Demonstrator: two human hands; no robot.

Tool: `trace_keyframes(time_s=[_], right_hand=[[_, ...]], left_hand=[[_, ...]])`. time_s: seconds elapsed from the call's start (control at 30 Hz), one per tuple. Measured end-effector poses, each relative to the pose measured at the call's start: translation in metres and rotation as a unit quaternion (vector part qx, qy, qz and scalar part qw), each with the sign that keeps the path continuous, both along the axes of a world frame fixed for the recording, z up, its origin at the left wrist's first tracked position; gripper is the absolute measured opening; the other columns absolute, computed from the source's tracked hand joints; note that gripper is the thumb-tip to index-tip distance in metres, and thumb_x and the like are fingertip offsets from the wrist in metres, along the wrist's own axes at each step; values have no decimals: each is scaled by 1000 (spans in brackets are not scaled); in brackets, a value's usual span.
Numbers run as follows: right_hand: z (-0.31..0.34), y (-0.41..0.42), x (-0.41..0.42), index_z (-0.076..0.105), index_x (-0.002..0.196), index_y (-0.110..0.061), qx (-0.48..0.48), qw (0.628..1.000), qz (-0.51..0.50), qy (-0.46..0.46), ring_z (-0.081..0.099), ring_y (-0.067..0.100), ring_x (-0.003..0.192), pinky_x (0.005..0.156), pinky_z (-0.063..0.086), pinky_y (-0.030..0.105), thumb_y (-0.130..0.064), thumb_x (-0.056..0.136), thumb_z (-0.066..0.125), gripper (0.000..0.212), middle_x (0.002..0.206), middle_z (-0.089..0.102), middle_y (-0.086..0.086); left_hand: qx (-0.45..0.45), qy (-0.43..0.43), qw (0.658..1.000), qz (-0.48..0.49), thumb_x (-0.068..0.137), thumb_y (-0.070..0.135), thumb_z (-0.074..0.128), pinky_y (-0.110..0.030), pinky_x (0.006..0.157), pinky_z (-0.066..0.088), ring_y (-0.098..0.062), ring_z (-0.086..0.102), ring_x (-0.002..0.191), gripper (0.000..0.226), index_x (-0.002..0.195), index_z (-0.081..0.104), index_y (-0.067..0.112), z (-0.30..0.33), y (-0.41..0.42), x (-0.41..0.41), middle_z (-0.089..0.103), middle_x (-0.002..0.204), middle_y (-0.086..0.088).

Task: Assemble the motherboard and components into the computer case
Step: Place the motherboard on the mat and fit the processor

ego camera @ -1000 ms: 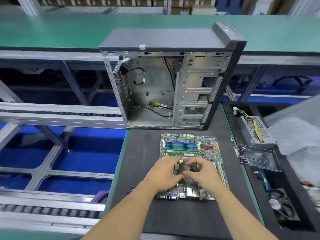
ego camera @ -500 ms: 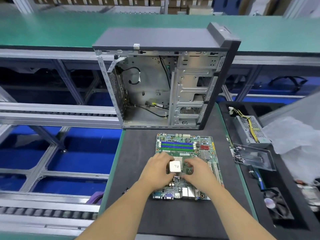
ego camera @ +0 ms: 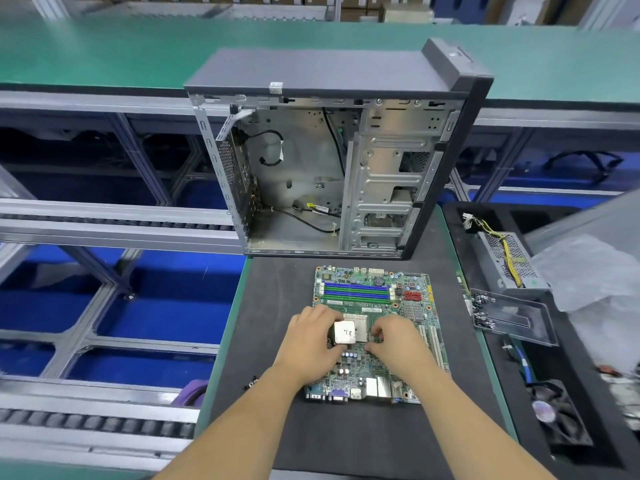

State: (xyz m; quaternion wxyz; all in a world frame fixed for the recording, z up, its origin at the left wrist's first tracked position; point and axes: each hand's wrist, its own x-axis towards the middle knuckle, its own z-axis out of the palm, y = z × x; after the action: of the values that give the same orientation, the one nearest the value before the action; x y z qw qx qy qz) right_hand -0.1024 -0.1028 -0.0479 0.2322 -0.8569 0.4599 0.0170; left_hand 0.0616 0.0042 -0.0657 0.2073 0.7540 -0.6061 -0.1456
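Note:
A green motherboard (ego camera: 367,296) with blue and green memory slots lies flat on the black mat (ego camera: 277,306). My left hand (ego camera: 310,344) pinches a square silver processor chip (ego camera: 344,331) just left of the pale socket (ego camera: 360,325). On the board right of the socket rests my right hand (ego camera: 393,341), its fingers curled; what they hold is hidden. Behind the board the open computer case (ego camera: 329,168) stands upright, loose black cables inside it.
A power supply (ego camera: 505,261) with yellow wires lies on the black tray at right, beside a clear plastic box (ego camera: 512,317) holding screws. A fan (ego camera: 554,410) sits nearer, crinkled plastic film (ego camera: 595,271) beyond. Roller conveyors run along the left.
The silver chip, hidden between both hands a second ago, now shows in my left hand's fingers beside the socket. My right hand has drawn slightly to the right.

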Motion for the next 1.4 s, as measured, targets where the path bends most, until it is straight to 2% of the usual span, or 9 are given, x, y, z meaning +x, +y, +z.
trace_keyframes(time_s=[0.2,0.4,0.5,0.57,0.63,0.73,0.83,0.97,1.4], right_hand=[[2,7,-3,61,91,-15,-74,994,68,51,59,20,84,73,49,31,-29,98,54,18,94,59,1],[0,4,-6,71,94,-11,-109,989,-1,-103,58,20,71,66,48,35,-27,103,54,25,78,64,1],[5,-11,1,72,99,-10,-91,973,-74,-198,51,14,59,60,45,35,-16,100,60,14,65,55,-7],[7,-22,4,72,96,-11,-86,974,-75,-196,45,7,54,59,41,31,-13,98,61,12,60,49,-13],[5,-29,3,73,100,-12,-69,981,-66,-168,45,3,52,58,43,30,-13,97,61,12,61,50,-14],[-4,-33,-4,71,115,-16,23,982,-81,-172,54,0,58,59,43,13,-9,93,62,24,74,59,-17],[-11,-31,-7,70,117,-26,111,982,-35,-147,61,1,74,68,46,15,-24,91,73,26,87,65,-16],[-12,-32,-1,76,102,-29,64,985,-17,-159,59,-6,75,67,41,15,-30,96,69,9,83,66,-22],[-14,-37,6,77,90,-26,74,979,-90,-169,61,1,70,60,40,18,-37,95,70,14,76,68,-16]], left_hand=[[-11,-16,1000,4,81,49,70,-25,97,27,-8,38,115,48,123,53,32,0,-8,0,48,119,18],[17,-16,1000,-15,81,56,68,-30,105,28,-8,35,120,55,129,53,33,0,-22,-2,46,121,17],[25,-11,999,-20,81,57,68,-30,101,24,-9,32,119,51,125,55,37,1,-29,-4,43,118,17],[40,-18,999,-22,79,59,67,-30,97,23,-10,30,116,49,123,54,40,0,-32,-5,40,115,17],[58,-28,998,-23,79,61,65,-32,97,23,-11,28,116,49,123,52,42,-2,-33,-6,38,114,17],[60,-39,997,-21,77,63,61,-35,99,23,-11,28,115,51,122,51,42,-5,-32,-6,36,113,17],[48,-43,998,-28,76,62,60,-33,96,22,-11,30,113,49,119,54,40,-5,-33,-6,35,111,17],[41,-24,998,-30,78,58,61,-30,92,20,-10,30,113,46,117,55,36,-3,-35,-3,38,112,18],[60,-26,998,-22,81,58,65,-34,101,22,-11,29,117,47,122,53,37,-2,-31,-2,41,115,16]])
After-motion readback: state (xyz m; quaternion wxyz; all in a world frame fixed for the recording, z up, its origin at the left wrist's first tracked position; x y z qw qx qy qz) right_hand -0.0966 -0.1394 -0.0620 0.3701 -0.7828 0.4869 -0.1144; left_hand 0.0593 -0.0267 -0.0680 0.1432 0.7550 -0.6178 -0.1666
